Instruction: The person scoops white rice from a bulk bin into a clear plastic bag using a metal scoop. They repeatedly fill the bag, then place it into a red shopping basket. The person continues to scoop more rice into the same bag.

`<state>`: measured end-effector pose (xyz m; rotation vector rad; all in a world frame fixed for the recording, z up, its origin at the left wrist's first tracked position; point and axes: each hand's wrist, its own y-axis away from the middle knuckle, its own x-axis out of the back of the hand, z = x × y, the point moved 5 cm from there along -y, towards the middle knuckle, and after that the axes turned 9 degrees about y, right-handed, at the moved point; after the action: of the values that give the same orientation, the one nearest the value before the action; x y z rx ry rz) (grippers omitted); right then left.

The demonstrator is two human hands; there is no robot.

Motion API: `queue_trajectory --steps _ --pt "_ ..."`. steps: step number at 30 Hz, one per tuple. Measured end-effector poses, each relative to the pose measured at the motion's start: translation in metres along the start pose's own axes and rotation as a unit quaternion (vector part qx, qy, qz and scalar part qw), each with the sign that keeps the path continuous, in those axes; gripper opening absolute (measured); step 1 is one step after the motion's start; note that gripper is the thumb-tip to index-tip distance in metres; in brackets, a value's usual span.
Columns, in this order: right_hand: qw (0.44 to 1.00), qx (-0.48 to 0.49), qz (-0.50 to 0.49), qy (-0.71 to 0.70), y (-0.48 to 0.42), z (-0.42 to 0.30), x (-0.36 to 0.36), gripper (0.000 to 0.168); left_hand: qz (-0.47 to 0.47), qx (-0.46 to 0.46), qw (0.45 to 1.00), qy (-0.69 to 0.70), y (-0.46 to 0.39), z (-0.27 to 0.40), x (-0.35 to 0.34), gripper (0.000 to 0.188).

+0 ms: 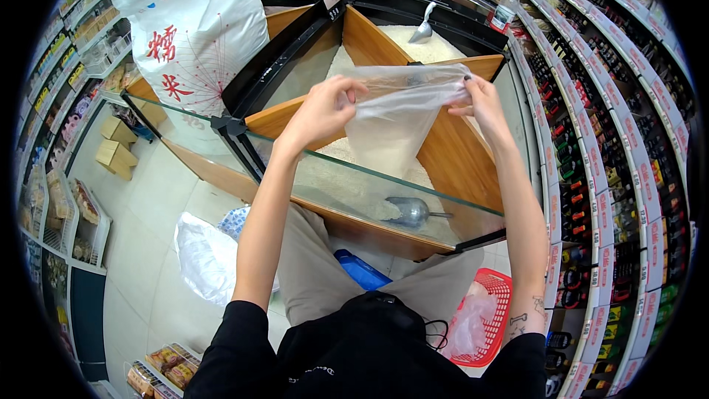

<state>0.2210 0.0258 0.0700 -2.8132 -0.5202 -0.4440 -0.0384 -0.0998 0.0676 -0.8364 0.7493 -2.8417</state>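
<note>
A thin clear plastic bag [396, 122] is stretched between my two hands above a wooden bin with a glass front [399, 177]. My left hand [327, 108] pinches the left end of its top edge. On the opposite end, my right hand [479, 102] grips the film between thumb and fingers. The lower part of the bag hangs down over the white rice [338, 149] in the bin, and it looks empty. Behind the glass a metal scoop [410, 211] lies on the rice, its handle pointing right.
Wooden dividers [460, 149] split the bins. A second scoop [424, 30] stands in rice farther back. A large white sack [188, 33] with red writing rises at left. A red basket [498, 310] holding plastic bags sits low right. Bottle shelves [592, 177] line the right side.
</note>
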Motion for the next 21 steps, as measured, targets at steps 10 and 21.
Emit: queue_trajectory --steps 10,21 --pt "0.995 0.06 -0.073 -0.024 -0.004 -0.056 -0.043 0.033 0.129 0.021 0.989 0.075 -0.027 -0.033 0.028 0.029" --pt "0.984 0.148 -0.083 -0.049 -0.002 -0.123 -0.073 0.033 0.229 -0.033 0.951 0.204 -0.051 -0.003 0.1 0.028"
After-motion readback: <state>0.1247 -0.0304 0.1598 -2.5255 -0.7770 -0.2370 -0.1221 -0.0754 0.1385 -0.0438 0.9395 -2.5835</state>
